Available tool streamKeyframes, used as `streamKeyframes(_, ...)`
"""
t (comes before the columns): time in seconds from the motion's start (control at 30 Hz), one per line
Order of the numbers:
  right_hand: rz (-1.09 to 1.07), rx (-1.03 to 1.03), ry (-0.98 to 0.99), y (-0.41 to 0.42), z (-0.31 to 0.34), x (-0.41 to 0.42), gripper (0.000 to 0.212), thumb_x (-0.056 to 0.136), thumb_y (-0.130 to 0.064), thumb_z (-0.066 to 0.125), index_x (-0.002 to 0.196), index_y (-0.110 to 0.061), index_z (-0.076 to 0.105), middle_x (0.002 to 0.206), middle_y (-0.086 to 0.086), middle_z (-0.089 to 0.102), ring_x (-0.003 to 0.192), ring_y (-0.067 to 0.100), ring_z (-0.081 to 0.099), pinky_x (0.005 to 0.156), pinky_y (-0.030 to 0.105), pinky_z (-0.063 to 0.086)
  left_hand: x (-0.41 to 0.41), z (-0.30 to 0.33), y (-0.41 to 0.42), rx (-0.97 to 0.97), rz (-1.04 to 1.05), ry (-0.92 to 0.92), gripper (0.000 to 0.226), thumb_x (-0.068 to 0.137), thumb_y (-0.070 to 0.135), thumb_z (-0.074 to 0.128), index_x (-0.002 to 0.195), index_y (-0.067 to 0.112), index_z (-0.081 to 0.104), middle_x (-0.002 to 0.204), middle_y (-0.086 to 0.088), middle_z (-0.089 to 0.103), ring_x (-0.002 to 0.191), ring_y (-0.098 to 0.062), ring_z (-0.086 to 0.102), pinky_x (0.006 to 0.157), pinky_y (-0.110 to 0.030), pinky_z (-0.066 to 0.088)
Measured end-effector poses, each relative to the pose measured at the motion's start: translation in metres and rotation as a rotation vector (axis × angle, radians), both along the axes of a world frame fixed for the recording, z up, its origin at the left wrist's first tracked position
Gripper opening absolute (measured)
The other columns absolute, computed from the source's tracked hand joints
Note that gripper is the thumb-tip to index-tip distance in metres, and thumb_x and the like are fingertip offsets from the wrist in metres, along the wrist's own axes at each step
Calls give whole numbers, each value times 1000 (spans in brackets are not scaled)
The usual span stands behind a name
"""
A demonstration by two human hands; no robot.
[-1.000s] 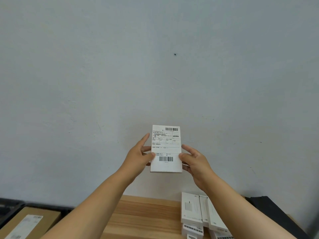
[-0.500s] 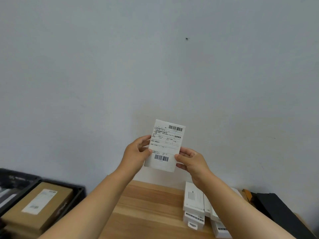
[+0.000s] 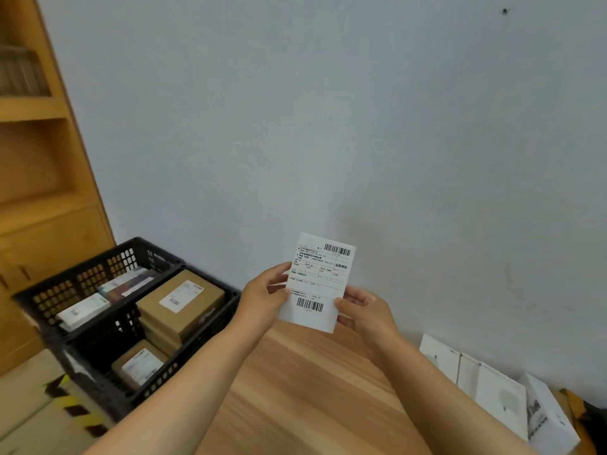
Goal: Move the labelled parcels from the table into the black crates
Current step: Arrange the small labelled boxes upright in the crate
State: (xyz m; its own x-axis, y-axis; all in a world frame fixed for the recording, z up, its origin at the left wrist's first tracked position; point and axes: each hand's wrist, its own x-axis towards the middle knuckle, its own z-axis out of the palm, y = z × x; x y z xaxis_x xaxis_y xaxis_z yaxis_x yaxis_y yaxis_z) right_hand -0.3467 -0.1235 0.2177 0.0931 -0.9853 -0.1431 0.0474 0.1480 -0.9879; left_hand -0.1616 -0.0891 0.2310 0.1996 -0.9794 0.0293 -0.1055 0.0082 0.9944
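Pale grey-blue wall [image 3: 328, 126] filled the background, w/ a light wooden tabletop [image 3: 295, 389] below it and a tall wooden shelf unit [image 3: 39, 192] at far left. Both hands held a flat white parcel w/ a printed barcode label [image 3: 320, 282] up in the air above the table's far edge, label facing the camera, tilted a little clockwise. Left hand [image 3: 262, 298] pinched the parcel's left edge, thumb on the front, fingers curled behind. Right hand [image 3: 364, 310] pinched the lower right edge the same way.

Left of the table stood two black perforated plastic crates [image 3: 82, 280] side by side. The nearer crate held stacked brown cardboard boxes w/ white labels [image 3: 180, 300]; the farther one held flatter light-coloured packets [image 3: 85, 310], details too blurred to tell.

At near right on the table lay a cluster of white rectangular boxes [image 3: 492, 389], touching each other, close to the wall. Black-and-yellow striped tape [image 3: 75, 408] marked the floor at near left.
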Motion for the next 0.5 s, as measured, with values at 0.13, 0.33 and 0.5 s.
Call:
streamKeyframes(0.13, 67, 11, -16, 9, -9, 53, 21, 88, 2, 60, 106, -9, 65, 93, 3, 75, 89, 18, 72, 75, 32, 56, 51, -10, 16, 14, 70, 0, 53, 88, -7, 47, 119, 34, 61, 112, 8, 64, 104, -7, 59, 86, -27, 51)
streamKeyframes(0.33, 164, 17, -3, 29, -16, 163, 23, 89, 3, 58, 107, -9, 65, 97, 3, 75, 92, 18, 71, 80, 33, 57, 157, -21, 54, 20, 112, 61, 49, 90, -2, 47, 118, 35, 63, 108, 12, 67, 104, -4, 60, 88, -28, 51)
streamKeyframes(0.5, 180, 82, -9, 53, -34, 287, 26, 88, 4, 59, 111, -6, 63, 100, 7, 73, 93, 20, 70, 82, 34, 57, 271, -27, 94, 21, 164, 110, 48, 92, -3, 47, 114, 38, 61, 107, 18, 67, 102, 2, 61, 88, -24, 50)
